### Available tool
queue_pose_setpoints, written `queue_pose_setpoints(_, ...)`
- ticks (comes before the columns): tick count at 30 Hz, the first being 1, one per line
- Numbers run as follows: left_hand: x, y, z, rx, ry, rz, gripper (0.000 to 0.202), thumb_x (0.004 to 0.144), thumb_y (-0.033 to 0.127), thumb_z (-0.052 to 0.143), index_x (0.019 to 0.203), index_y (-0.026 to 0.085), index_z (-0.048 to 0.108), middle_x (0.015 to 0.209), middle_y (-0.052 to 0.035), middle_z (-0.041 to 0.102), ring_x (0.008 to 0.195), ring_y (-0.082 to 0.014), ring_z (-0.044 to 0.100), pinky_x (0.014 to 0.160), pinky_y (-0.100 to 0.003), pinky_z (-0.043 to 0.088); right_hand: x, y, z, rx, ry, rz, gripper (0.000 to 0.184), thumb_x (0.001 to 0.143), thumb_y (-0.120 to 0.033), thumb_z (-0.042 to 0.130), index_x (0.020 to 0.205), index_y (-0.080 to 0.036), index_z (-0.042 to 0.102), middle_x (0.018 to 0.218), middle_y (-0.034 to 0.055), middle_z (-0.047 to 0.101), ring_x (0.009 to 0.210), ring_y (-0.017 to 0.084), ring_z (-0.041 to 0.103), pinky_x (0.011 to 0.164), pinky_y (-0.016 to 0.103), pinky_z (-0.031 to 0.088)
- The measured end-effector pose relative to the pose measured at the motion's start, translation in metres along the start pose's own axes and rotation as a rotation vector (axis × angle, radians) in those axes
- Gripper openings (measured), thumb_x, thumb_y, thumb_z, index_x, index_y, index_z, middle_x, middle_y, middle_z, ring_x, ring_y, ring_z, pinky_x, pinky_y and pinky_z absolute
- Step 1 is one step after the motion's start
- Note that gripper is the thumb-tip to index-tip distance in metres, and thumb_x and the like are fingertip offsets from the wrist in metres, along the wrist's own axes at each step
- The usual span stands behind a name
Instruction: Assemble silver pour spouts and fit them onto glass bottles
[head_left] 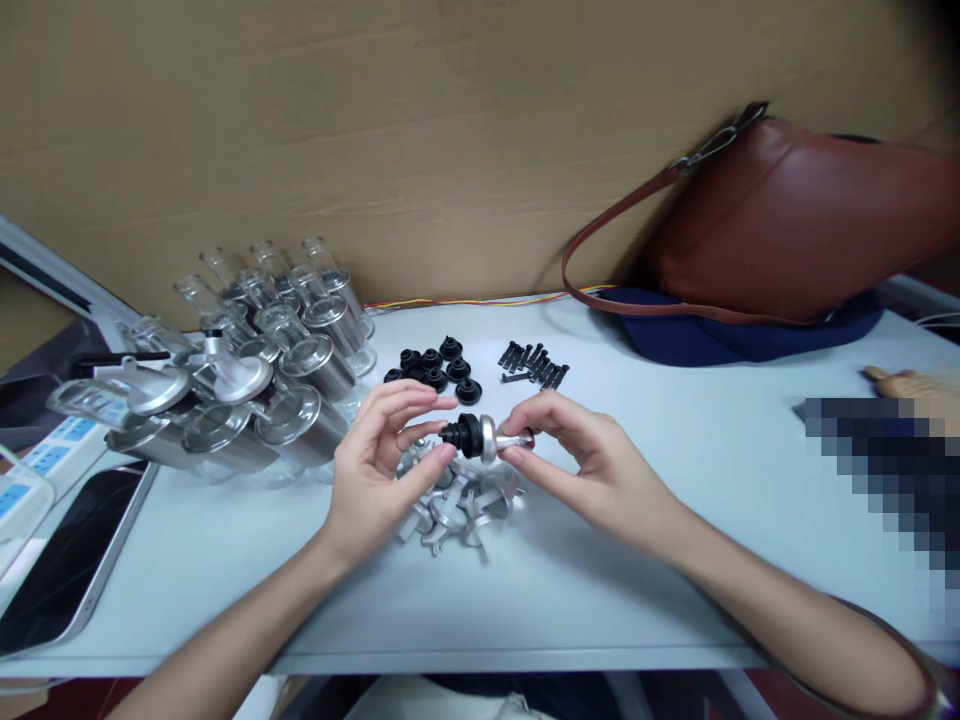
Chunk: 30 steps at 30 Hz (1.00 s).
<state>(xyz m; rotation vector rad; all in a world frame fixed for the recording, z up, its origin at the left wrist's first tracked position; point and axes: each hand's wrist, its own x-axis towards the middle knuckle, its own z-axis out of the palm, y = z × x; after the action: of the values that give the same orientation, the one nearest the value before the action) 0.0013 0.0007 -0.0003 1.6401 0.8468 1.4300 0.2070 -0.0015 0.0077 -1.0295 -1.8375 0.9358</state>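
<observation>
Between my hands, above the table, a bottle pourer (488, 440) lies sideways, with a silver metal body and a ribbed black rubber stopper (469, 436). The thumb and fingers of my left hand (382, 455) close round the stopper's narrow tip. My right hand (585, 455) pinches the metal spout end between thumb and forefinger. Below them is a pile of loose silver pourer tops (457, 510), partly hidden by my left hand. Just behind my hands sit several black rubber stoppers (458, 371), and small black stick-like parts (536, 364) lie to their right.
Glass bottles with metal sleeves (311, 360) crowd the left, two with silver pourers on top. A phone (71, 560) and a white power strip (45, 475) lie at far left. A brown bag (780, 220) rests on dark blue cloth (690, 335). Another person's hand (900, 384) appears at right.
</observation>
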Motion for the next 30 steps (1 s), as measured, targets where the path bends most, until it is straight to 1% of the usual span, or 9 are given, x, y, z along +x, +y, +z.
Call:
queue_pose_setpoints(3,0.0031,0.0017,-0.0017,-0.031,-0.033,-0.117,0.022,0.077,0.010,0.070,0.097,0.020,0.069,0.116,-0.0070,0.057,0.104,-0.0184,0.067,0.089,-0.027,0.058,0.0002,0.0006,0.0000,-0.062,0.021,-0.047,0.002,0.086,-0.020,0.056,0.087,-0.021,0.055,0.083,0.0028,0.064,0.075,0.016,0.059,0.070,0.028,0.048)
queue_pose_setpoints(6,0.0049,0.0013,-0.0032,-0.024,-0.035,-0.129,0.012,0.076,0.014,0.071,0.088,0.018,0.072,0.105,-0.0074,0.065,0.098,-0.0169,0.067,0.083,-0.025,0.059,0.0008,0.0012,0.0000,-0.111,0.039,-0.099,0.004,0.086,-0.018,0.057,0.089,-0.022,0.057,0.084,0.0029,0.067,0.076,0.016,0.062,0.068,0.027,0.050)
queue_pose_setpoints(8,0.0047,0.0009,-0.0031,-0.026,-0.030,-0.135,0.012,0.074,0.017,0.074,0.087,0.019,0.072,0.092,-0.0057,0.068,0.087,-0.0146,0.067,0.075,-0.022,0.059,0.0010,0.0018,0.0000,-0.131,0.048,-0.130,0.008,0.086,-0.018,0.058,0.092,-0.022,0.059,0.086,0.0033,0.069,0.077,0.017,0.065,0.069,0.027,0.052)
queue_pose_setpoints(10,0.0034,0.0012,-0.0022,-0.045,-0.065,-0.185,0.015,0.073,0.021,0.076,0.088,0.018,0.072,0.085,-0.0051,0.069,0.077,-0.0141,0.068,0.069,-0.022,0.059,0.0010,0.0023,-0.0003,-0.137,0.053,-0.146,0.013,0.086,-0.016,0.056,0.096,-0.022,0.062,0.089,0.0037,0.071,0.079,0.017,0.067,0.069,0.027,0.054)
queue_pose_setpoints(14,0.0007,0.0028,0.0001,-0.094,-0.143,-0.256,0.020,0.073,0.030,0.077,0.087,0.016,0.071,0.084,-0.0072,0.072,0.074,-0.0168,0.071,0.068,-0.024,0.061,0.0005,0.0021,-0.0019,-0.136,0.055,-0.189,0.019,0.086,-0.012,0.054,0.095,-0.023,0.066,0.089,0.0033,0.074,0.077,0.017,0.070,0.070,0.028,0.055)
queue_pose_setpoints(19,0.0011,0.0018,-0.0008,-0.008,-0.088,-0.188,0.017,0.075,0.027,0.074,0.088,0.016,0.071,0.087,-0.0075,0.072,0.079,-0.0163,0.070,0.073,-0.024,0.061,0.0002,0.0002,-0.0029,-0.165,0.041,-0.212,0.016,0.085,-0.020,0.061,0.099,-0.022,0.069,0.092,0.0055,0.075,0.077,0.019,0.070,0.071,0.030,0.056)
queue_pose_setpoints(22,0.0021,-0.0001,-0.0017,0.005,-0.094,-0.135,0.014,0.076,0.023,0.073,0.088,0.016,0.072,0.088,-0.0078,0.071,0.080,-0.0151,0.069,0.073,-0.022,0.060,0.0003,0.0011,-0.0037,-0.178,0.037,-0.228,0.015,0.086,-0.022,0.062,0.098,-0.022,0.071,0.088,0.0053,0.076,0.072,0.018,0.070,0.069,0.030,0.056)
queue_pose_setpoints(25,0.0026,-0.0012,-0.0015,-0.021,-0.091,-0.089,0.012,0.073,0.017,0.075,0.085,0.017,0.073,0.086,-0.0070,0.072,0.081,-0.0147,0.069,0.072,-0.021,0.060,0.0006,0.0025,-0.0049,-0.210,0.041,-0.269,0.014,0.086,-0.022,0.064,0.097,-0.022,0.072,0.083,0.0046,0.076,0.067,0.017,0.069,0.065,0.029,0.054)
queue_pose_setpoints(30,0.0019,-0.0011,-0.0004,-0.009,-0.081,0.000,0.021,0.067,0.006,0.078,0.082,0.020,0.074,0.082,-0.0045,0.072,0.077,-0.0127,0.069,0.071,-0.020,0.059,0.0008,0.0017,-0.0048,-0.244,0.022,-0.323,0.012,0.086,-0.022,0.065,0.095,-0.018,0.071,0.075,0.0039,0.075,0.058,0.015,0.065,0.057,0.026,0.050)
